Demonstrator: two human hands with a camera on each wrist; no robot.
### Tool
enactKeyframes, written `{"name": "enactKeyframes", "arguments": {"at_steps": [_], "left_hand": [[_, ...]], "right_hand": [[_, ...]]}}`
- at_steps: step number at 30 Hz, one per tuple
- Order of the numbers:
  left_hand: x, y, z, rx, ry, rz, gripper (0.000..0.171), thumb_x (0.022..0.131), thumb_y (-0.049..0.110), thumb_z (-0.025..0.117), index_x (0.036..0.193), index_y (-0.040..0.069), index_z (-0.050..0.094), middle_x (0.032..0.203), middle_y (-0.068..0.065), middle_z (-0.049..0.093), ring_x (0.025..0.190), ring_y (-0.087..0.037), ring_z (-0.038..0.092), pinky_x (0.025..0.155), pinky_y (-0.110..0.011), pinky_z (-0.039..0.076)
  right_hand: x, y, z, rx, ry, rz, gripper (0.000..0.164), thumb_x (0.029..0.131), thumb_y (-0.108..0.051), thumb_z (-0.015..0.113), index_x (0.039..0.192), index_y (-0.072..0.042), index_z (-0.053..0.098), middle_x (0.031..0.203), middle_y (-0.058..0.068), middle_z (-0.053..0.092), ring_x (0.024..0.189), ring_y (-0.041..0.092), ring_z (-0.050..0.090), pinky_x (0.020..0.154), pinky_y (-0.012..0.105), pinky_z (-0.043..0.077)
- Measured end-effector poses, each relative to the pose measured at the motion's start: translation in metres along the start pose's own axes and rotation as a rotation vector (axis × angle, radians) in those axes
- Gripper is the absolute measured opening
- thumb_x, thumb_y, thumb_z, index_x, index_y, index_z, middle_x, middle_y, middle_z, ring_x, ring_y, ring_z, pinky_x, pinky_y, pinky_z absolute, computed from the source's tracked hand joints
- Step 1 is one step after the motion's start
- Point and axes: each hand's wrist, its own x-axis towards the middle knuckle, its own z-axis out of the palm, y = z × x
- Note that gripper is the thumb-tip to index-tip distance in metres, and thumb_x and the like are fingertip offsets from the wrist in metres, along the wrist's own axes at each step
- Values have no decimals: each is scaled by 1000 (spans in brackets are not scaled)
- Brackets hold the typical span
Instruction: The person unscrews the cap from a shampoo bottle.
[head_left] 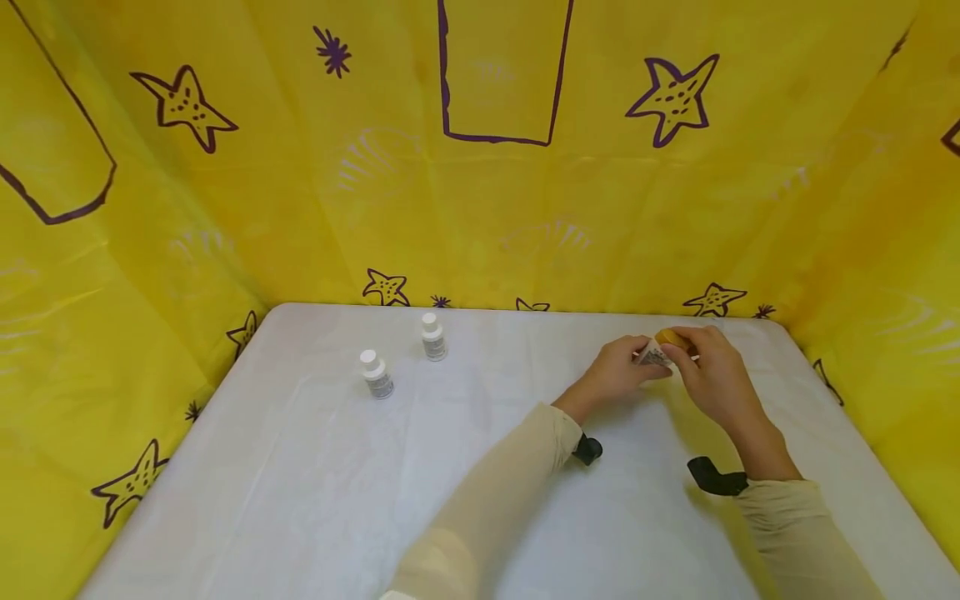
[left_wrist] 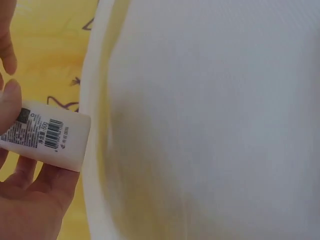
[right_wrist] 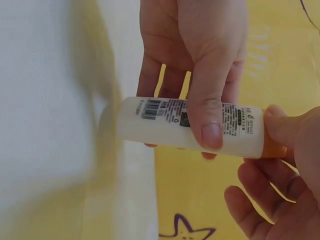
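A white plastic bottle (right_wrist: pixel 135 119) with printed text and a barcode lies tilted between both hands at the right of the table in the head view. My left hand (head_left: pixel 618 368) grips its body, thumb across the printed side and fingers behind. At the other end, my right hand (head_left: pixel 712 371) pinches the orange-yellow cap (right_wrist: pixel 274 147) between thumb and fingers. In the left wrist view the bottle's base (left_wrist: pixel 77 140) and barcode show, while the cap is out of frame.
Two small white bottles with white caps stand left of the hands, a nearer bottle (head_left: pixel 378 381) and a farther bottle (head_left: pixel 433 340). A white cloth covers the table (head_left: pixel 315 467). Yellow curtains (head_left: pixel 480 217) with starfish drawings enclose its back and sides.
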Motion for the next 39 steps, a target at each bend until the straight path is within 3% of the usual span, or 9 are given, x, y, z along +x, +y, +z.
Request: {"name": "enactKeyframes", "arguments": {"at_steps": [5,13,20,25,39], "left_hand": [[-7,-4,-21,38,-29,-2,30,92,39,76,116,23,69,105,8,66,90,-6,57,75,-16,48],[-21,-15,-47,-11,-38,3,28,94,39,73,116,23,67,97,8,68,80,-8,58,65,-18,48],[-30,-22,-69,-12,-16,15,27,94,40,72,113,23,67,96,7,68,79,-8,60,63,-20,50],[-39,-18,-85,2,16,26,25,95,39,72,114,23,68,96,7,70,80,-9,61,64,-20,50],[-67,-12,-107,38,102,70,29,96,42,69,117,22,67,97,3,71,77,-8,61,63,-19,49]], "right_hand": [[5,-11,9,21,7,-30,34,97,-7,67,126,10,62,99,22,59,88,32,59,75,2,34],[14,-31,22,47,-37,-1,37,100,-12,65,129,10,61,105,23,60,91,34,60,74,8,40],[25,-47,37,93,21,-18,37,99,-14,67,128,8,64,103,23,61,88,34,63,74,6,40],[32,-58,42,92,56,-33,36,97,-14,69,127,7,66,96,19,59,83,32,62,72,13,44],[39,-83,48,206,66,-73,35,95,-9,71,125,8,67,96,20,59,83,31,64,73,3,39]]}}
